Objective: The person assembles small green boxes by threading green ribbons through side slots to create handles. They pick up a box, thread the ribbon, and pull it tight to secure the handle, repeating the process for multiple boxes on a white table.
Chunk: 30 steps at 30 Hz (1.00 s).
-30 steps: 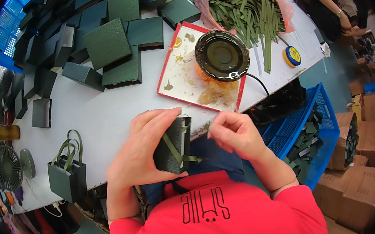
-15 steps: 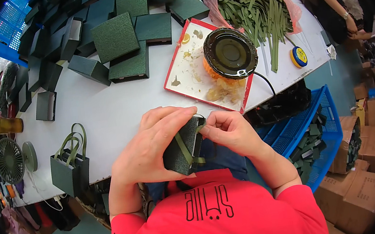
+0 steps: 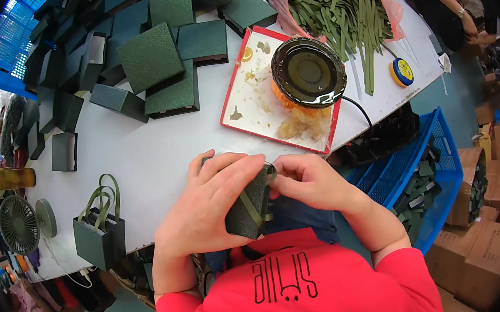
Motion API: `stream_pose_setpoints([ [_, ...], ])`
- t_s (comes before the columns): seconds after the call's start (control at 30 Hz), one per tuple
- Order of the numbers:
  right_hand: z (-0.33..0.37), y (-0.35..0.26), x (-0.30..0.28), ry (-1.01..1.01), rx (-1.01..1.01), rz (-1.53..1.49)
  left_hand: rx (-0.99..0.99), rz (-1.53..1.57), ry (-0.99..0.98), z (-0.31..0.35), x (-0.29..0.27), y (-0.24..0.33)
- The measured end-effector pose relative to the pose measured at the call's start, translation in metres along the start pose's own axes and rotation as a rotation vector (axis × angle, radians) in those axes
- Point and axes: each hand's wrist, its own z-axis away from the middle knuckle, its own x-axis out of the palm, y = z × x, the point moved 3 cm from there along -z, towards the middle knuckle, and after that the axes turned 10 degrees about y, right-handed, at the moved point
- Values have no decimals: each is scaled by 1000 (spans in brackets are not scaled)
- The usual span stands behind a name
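My left hand (image 3: 206, 200) is wrapped round a small dark green paper gift bag (image 3: 245, 217), tilted near my chest at the table's front edge. An olive ribbon handle (image 3: 250, 207) runs along the bag's side. At the bag's open end, my right hand (image 3: 306, 179) has thumb and forefinger pinched together on the ribbon's end; the fingertips are partly hidden. A finished-looking green bag (image 3: 101, 235) with ribbon loops stands upright on the table to the left.
A black pot of dark liquid (image 3: 308, 72) sits on a stained red-edged tray (image 3: 238, 105). Many green ribbons (image 3: 339, 15) spill from a pink bag. Green bags (image 3: 151, 57) pile up at the back left. A blue crate (image 3: 446, 166) stands right; a fan (image 3: 18, 224) left.
The view has shifted slightly, so the table and things on it sit a little differently. Both hands keep their hold on the gift bag and ribbon, with small finger movement.
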Motion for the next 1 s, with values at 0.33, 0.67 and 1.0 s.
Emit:
stream_pose_setpoints([
  [0.33,10,1,-12,446,-197,-65,-45,72,65,6,-9,-4],
  [0.67,14,-13,1,333,-323,66,-22,-25,25,9,-7,-1],
  [1.0,2,-1,13,116,-154,-23,66,-67,6,5,5,5],
])
